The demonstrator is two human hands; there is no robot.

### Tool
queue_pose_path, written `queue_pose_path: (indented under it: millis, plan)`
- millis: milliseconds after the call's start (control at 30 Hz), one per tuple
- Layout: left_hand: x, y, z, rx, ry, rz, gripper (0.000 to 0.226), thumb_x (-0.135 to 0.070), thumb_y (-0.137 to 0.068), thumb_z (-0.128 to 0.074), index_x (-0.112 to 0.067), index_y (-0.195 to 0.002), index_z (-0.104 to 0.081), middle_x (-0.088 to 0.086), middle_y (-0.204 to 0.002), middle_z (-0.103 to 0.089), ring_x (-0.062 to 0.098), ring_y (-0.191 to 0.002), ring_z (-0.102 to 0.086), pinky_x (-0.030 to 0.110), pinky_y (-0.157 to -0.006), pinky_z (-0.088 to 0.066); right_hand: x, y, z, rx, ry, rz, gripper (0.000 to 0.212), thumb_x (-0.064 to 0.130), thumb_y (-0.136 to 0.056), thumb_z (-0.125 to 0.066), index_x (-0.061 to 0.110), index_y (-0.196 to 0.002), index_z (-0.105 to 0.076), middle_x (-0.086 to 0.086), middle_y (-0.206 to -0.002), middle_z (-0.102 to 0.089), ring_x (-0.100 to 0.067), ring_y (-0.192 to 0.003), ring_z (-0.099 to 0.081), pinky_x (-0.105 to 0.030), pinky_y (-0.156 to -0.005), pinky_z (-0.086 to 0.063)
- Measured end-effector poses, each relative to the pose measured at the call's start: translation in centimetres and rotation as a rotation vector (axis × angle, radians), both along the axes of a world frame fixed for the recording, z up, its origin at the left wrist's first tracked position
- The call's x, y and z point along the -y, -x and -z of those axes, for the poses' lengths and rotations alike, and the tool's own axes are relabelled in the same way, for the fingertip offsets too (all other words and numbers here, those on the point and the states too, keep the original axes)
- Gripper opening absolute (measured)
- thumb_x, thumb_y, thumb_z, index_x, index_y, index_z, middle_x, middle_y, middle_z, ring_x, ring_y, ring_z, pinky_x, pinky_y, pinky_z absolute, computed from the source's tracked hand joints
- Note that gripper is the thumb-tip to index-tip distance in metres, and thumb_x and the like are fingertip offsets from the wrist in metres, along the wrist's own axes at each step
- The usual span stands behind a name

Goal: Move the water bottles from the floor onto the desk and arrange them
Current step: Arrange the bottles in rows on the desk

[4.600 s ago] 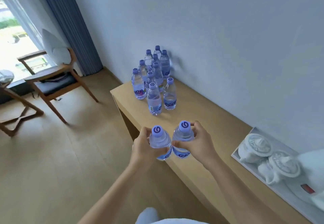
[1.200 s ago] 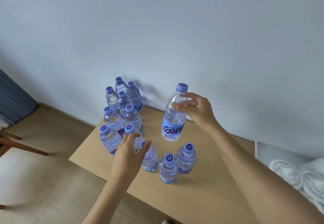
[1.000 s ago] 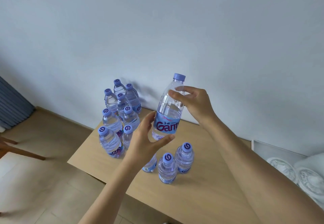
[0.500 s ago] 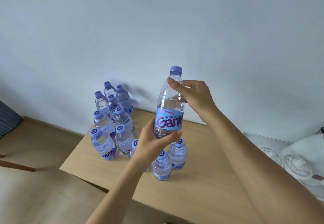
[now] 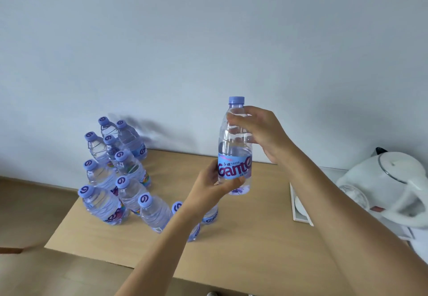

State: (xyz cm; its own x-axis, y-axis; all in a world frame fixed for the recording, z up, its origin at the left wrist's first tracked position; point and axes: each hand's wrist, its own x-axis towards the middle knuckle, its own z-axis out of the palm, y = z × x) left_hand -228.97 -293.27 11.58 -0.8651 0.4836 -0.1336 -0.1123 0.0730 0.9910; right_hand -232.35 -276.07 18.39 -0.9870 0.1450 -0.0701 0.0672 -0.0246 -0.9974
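Both hands hold one water bottle (image 5: 235,147) upright in the air above the desk (image 5: 243,244): the left hand (image 5: 209,189) grips its base and label, the right hand (image 5: 261,131) wraps its shoulder below the cap. Left of and beyond the left hand, a cluster of bottles (image 5: 115,175) stands on the desk near the wall (image 5: 208,41). A white kettle (image 5: 389,184) sits right of the right hand.

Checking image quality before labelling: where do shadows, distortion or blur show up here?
Head view: bottle cluster casts soft shadows on the wall; wide-angle lens leans those bottles outward; held bottle is sharp, label readable; kettle slightly soft at the edge.
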Motion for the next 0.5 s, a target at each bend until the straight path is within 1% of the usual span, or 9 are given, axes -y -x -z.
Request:
queue_pose_path:
  millis: [67,133,200,233,333,367,433,467,500]
  plan:
    - [-1.8,0.1,0.9,0.008,0.018,-0.009,0.039,-0.024,-0.074,-0.077,-0.019,-0.110,-0.063,-0.001,-0.103,-0.073,0.015,-0.100,-0.068,0.027,-0.083,-0.055,-1.4,-0.5,1.0,-0.009,-0.042,0.026,0.034,0.028,-0.078,-0.079,0.013,-0.108,-0.069,-0.005,-0.088,-0.073,-0.020,-0.080,-0.070,-0.036,-0.076,-0.058]
    - [-3.5,0.3,2.0,0.011,0.035,-0.012,0.036,-0.017,-0.075,-0.079,-0.020,-0.107,-0.063,-0.003,-0.101,-0.073,0.011,-0.096,-0.067,0.020,-0.077,-0.054,-2.9,-1.1,1.9,-0.015,-0.072,0.042,0.033,0.025,-0.079,-0.078,0.016,-0.109,-0.069,-0.005,-0.093,-0.075,-0.016,-0.079,-0.071,-0.027,-0.070,-0.057]
    - [-5.2,0.4,3.4,0.006,0.061,-0.009,0.043,-0.009,-0.074,-0.081,-0.018,-0.111,-0.061,-0.001,-0.103,-0.072,0.008,-0.095,-0.067,0.015,-0.074,-0.051,-4.2,-1.5,2.9,-0.011,-0.109,0.041,0.033,0.023,-0.079,-0.079,0.019,-0.110,-0.068,-0.003,-0.097,-0.074,-0.010,-0.081,-0.071,-0.021,-0.068,-0.053]
    - [-6.2,0.5,4.0,0.011,0.075,-0.014,0.049,-0.008,-0.071,-0.082,-0.015,-0.114,-0.059,0.001,-0.105,-0.071,0.008,-0.094,-0.066,0.013,-0.073,-0.050,-4.9,-1.7,3.5,-0.001,-0.128,0.045,0.034,0.023,-0.078,-0.079,0.020,-0.110,-0.068,-0.002,-0.099,-0.074,-0.009,-0.083,-0.070,-0.021,-0.071,-0.052]
    - [-8.8,0.9,6.2,0.024,0.088,-0.054,0.062,-0.003,-0.067,-0.085,-0.010,-0.120,-0.052,0.004,-0.109,-0.067,0.002,-0.088,-0.066,0.013,-0.068,-0.050,-6.6,-2.0,5.5,0.029,-0.133,0.067,0.036,0.022,-0.078,-0.080,0.019,-0.111,-0.066,-0.002,-0.106,-0.072,-0.013,-0.096,-0.070,-0.031,-0.087,-0.055]
    - [-9.7,1.2,7.0,0.026,0.094,-0.062,0.064,-0.002,-0.066,-0.085,-0.010,-0.120,-0.052,0.003,-0.109,-0.067,0.001,-0.087,-0.066,0.014,-0.067,-0.050,-7.2,-2.0,6.2,0.034,-0.157,0.070,0.035,0.023,-0.078,-0.080,0.020,-0.111,-0.066,0.001,-0.107,-0.072,-0.011,-0.100,-0.068,-0.032,-0.090,-0.054]
    - [-11.2,1.8,8.6,0.029,0.106,-0.069,0.064,-0.004,-0.065,-0.086,-0.011,-0.119,-0.052,0.000,-0.107,-0.067,0.003,-0.087,-0.066,0.016,-0.068,-0.052,-8.3,-1.9,7.5,0.049,-0.255,0.068,0.035,0.029,-0.077,-0.080,0.027,-0.109,-0.065,0.010,-0.108,-0.070,0.000,-0.106,-0.062,-0.026,-0.093,-0.048]
    - [-11.8,2.1,9.5,0.028,0.115,-0.072,0.065,-0.006,-0.063,-0.087,-0.013,-0.118,-0.052,-0.001,-0.106,-0.066,0.005,-0.089,-0.066,0.018,-0.069,-0.053,-9.0,-1.8,8.1,0.065,-0.294,0.063,0.037,0.031,-0.076,-0.081,0.029,-0.109,-0.064,0.013,-0.108,-0.068,0.004,-0.107,-0.059,-0.025,-0.094,-0.047]
    - [-12.5,2.5,10.2,0.026,0.129,-0.075,0.066,-0.010,-0.061,-0.088,-0.014,-0.117,-0.052,-0.003,-0.106,-0.066,0.010,-0.092,-0.066,0.023,-0.073,-0.055,-9.6,-1.7,8.6,0.086,-0.318,0.058,0.039,0.031,-0.075,-0.082,0.030,-0.108,-0.063,0.014,-0.109,-0.067,0.004,-0.109,-0.058,-0.027,-0.095,-0.047]
